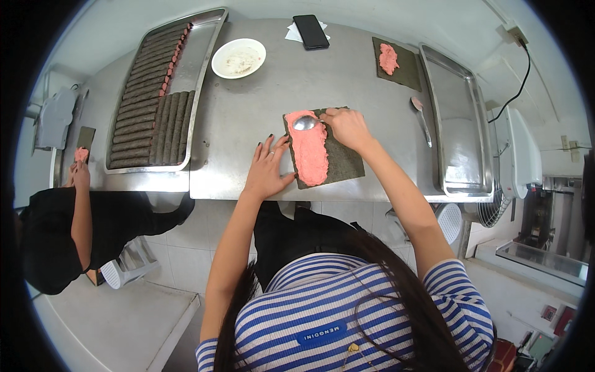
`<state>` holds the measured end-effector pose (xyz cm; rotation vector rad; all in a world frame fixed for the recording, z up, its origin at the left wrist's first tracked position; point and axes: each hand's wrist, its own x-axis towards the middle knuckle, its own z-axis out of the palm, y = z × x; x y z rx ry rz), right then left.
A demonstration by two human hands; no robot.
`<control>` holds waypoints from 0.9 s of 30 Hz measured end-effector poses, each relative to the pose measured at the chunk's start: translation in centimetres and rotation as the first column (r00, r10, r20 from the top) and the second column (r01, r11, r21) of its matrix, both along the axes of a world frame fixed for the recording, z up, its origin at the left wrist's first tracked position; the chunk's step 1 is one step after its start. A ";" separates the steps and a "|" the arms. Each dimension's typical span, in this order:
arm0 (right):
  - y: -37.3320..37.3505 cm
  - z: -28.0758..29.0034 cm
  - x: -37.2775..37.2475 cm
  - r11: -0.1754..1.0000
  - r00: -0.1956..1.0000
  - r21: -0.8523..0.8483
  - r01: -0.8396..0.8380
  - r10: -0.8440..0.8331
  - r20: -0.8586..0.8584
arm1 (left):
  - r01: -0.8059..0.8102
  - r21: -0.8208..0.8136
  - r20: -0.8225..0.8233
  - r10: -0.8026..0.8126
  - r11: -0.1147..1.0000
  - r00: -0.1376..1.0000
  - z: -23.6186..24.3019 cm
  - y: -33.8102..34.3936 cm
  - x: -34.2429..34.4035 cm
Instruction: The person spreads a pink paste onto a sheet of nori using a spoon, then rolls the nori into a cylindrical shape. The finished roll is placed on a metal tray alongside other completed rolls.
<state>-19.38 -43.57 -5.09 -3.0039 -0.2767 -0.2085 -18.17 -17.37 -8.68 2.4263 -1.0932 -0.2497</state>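
A dark green seaweed sheet [344, 158] lies in front of me on the steel table, with a long strip of pink paste [308, 155] along its left part. My right hand [347, 129] grips a metal spoon [305, 123], its bowl resting on the upper part of the paste. My left hand [265, 170] is open, fingers spread, at the left edge of the sheet. At the back right another sheet [407, 67] carries a smaller lump of paste [388, 59], and a second spoon [425, 127] with paste on it lies just below.
A tray [197, 74] of several dark rolls stands left, an empty tray [462, 121] right. A white bowl [238, 57] and a phone [310, 32] lie behind. A co-worker [52, 229] works at the far left. A stool [127, 266], fan [493, 208] and cable [520, 80] show.
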 end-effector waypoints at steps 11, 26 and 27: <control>-0.3 0.2 1.5 0.995 0.992 -0.006 0.096 -0.097 -0.086 | 0.008 -0.016 0.032 -0.007 1.000 0.999 -0.3 0.1 0.2; 1.0 2.3 -0.3 0.967 0.954 0.011 0.254 -0.248 -0.170 | 0.003 -0.006 0.026 -0.003 1.000 1.000 -0.4 0.1 -0.1; 2.1 1.7 -0.4 0.966 0.953 0.002 0.257 -0.253 -0.165 | -0.004 -0.003 0.027 0.004 1.000 1.000 -0.4 0.2 0.0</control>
